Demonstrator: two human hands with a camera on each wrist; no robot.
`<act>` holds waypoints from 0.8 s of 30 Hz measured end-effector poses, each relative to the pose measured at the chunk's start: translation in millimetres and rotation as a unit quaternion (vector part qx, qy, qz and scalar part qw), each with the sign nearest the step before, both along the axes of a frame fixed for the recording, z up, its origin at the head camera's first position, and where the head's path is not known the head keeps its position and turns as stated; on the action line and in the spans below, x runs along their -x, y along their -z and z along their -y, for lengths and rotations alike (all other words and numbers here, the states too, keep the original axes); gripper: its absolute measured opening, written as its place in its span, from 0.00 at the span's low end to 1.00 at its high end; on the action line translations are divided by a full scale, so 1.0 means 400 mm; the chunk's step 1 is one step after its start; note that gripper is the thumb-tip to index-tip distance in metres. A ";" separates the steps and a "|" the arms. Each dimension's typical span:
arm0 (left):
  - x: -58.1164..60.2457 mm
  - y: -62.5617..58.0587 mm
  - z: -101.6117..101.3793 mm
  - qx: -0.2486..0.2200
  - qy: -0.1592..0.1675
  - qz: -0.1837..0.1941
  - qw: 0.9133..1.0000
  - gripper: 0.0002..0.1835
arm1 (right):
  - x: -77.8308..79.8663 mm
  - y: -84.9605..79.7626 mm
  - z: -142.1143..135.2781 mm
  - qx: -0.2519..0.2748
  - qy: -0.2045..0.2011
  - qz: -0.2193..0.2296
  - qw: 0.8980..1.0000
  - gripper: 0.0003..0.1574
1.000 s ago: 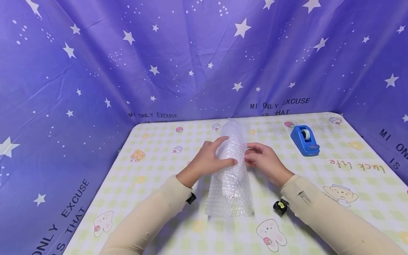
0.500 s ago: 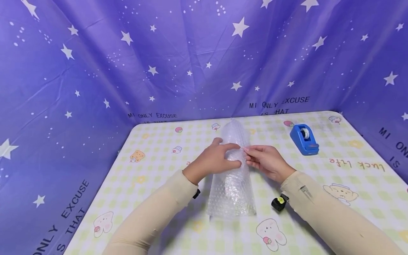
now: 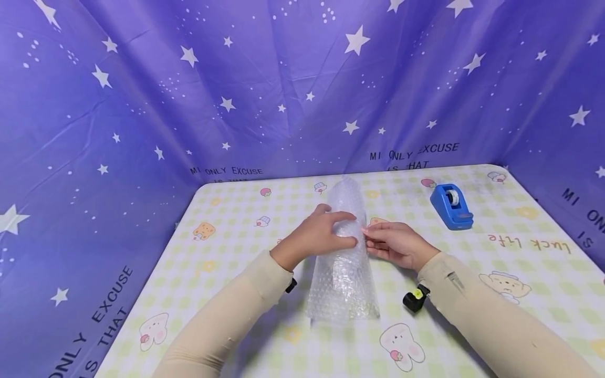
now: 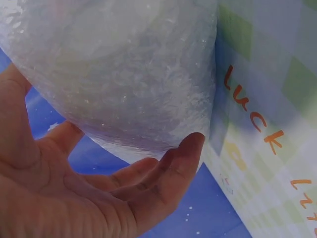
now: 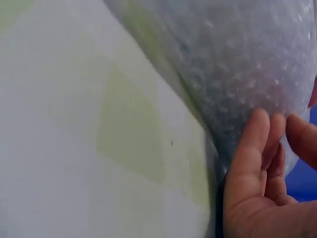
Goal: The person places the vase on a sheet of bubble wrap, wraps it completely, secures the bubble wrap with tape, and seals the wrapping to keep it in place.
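A long roll of clear bubble wrap [image 3: 344,283] lies upon the table, its wider end toward me. Its contents cannot be made out through the layers. My left hand [image 3: 319,233] grips the roll around its middle from the left, fingers over the far part and thumb nearer me. In the left wrist view, fingertips [image 4: 190,144] bend round the wrap. On the opposite side, my right hand [image 3: 399,242] pinches the wrap's right edge between thumb and forefinger. The right wrist view shows those fingertips [image 5: 260,119] against the bubbled surface.
A blue tape dispenser [image 3: 452,207] with a roll of tape stands at the back right of the table. The checked tablecloth [image 3: 236,294] carries printed cartoons. A purple star-patterned curtain [image 3: 283,79] hangs close behind the table's far edge and along both sides.
My left hand has shifted slightly right across the roll. My right hand rose to pinch the wrap near the left fingertips, then came down a little along its right side.
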State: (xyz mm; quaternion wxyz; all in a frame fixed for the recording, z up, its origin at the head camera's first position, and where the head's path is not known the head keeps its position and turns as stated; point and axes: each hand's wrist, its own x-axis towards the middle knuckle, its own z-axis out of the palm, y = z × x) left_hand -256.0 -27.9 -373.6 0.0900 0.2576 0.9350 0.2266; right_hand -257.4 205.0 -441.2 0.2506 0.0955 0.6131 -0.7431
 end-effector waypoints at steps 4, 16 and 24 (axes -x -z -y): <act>0.009 0.002 0.010 -0.014 0.000 0.022 1.000 0.32 | 0.019 0.011 -0.002 0.024 -0.014 0.040 0.999 0.08; 0.019 0.010 0.035 -0.063 -0.013 0.036 0.997 0.49 | 0.042 0.029 0.005 0.051 -0.040 0.037 0.997 0.06; 0.023 0.007 0.049 -0.081 -0.055 0.031 0.995 0.49 | 0.028 0.030 -0.024 0.055 -0.031 0.024 0.998 0.06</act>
